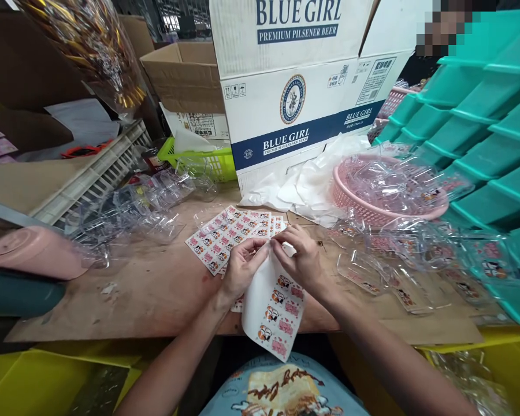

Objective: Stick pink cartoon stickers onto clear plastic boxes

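My left hand (241, 267) and my right hand (302, 257) meet over the near middle of the brown table, both pinching the top edge of a white sticker sheet (274, 312) that curls down toward me with cartoon and pink stickers on it. Just beyond the hands lies a stack of full sticker sheets (229, 234) flat on the table. Clear plastic shells with stickers inside (398, 271) are scattered to the right of my right hand.
A pink basket (351, 205) of clear shells stands at the right, with teal bins (485, 127) stacked behind it. A Blue Girl beer carton (294, 86) is behind the sheets. Empty clear shells (134, 208) lie left, near a green basket (212, 162) and a pink roll (34, 251).
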Demonstrator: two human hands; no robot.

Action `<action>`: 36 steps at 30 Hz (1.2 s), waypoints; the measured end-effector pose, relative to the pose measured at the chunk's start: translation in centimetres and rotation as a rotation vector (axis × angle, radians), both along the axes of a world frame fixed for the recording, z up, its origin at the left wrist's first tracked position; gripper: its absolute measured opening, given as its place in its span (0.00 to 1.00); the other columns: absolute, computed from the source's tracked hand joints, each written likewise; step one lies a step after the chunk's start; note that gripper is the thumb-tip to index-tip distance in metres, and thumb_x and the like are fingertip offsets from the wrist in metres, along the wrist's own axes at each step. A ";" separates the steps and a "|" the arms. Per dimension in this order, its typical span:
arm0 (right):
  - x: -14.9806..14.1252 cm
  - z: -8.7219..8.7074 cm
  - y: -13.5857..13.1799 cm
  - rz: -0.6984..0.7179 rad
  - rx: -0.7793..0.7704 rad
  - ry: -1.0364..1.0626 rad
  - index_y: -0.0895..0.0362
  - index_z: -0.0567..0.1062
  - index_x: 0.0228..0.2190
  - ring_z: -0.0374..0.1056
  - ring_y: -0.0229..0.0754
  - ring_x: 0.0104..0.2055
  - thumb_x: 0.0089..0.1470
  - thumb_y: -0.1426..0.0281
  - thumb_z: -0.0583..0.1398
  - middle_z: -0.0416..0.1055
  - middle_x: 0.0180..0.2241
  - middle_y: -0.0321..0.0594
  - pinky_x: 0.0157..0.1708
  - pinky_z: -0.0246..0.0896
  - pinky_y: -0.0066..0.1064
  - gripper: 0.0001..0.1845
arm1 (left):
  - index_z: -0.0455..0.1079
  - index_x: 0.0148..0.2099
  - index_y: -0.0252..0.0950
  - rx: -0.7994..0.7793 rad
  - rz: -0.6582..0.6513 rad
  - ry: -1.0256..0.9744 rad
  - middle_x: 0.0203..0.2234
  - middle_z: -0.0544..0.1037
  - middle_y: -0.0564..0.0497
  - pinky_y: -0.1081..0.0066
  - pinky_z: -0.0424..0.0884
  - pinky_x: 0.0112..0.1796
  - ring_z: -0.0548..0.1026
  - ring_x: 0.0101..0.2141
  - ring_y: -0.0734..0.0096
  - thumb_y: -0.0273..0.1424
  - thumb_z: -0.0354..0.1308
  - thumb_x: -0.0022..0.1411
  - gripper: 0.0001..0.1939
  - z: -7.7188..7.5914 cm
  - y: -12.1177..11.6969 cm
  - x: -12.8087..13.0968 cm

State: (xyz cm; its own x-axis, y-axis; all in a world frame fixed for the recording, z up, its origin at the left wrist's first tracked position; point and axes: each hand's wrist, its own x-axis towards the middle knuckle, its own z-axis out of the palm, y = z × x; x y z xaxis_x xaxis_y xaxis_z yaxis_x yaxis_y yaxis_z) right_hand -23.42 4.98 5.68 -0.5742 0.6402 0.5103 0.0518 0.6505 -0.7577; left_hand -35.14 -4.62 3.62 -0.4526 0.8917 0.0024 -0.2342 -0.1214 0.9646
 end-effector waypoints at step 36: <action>2.1 1.0 -0.6 0.041 -0.233 0.152 0.52 0.79 0.37 0.69 0.45 0.43 0.63 0.65 0.60 0.73 0.37 0.41 0.45 0.63 0.38 0.08 | 0.75 0.31 0.37 -0.156 0.419 0.701 0.34 0.78 0.44 0.50 0.58 0.59 0.71 0.51 0.49 0.26 0.71 0.47 0.09 2.4 0.0 -12.4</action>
State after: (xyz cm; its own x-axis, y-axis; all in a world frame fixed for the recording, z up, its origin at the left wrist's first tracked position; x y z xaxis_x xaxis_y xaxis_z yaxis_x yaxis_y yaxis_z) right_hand -21.37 4.41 6.73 -0.5299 0.7282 0.4347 -0.0969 0.4572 -0.8841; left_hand -47.59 -4.58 6.03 -0.6869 0.6631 0.2974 0.4618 0.0822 0.8832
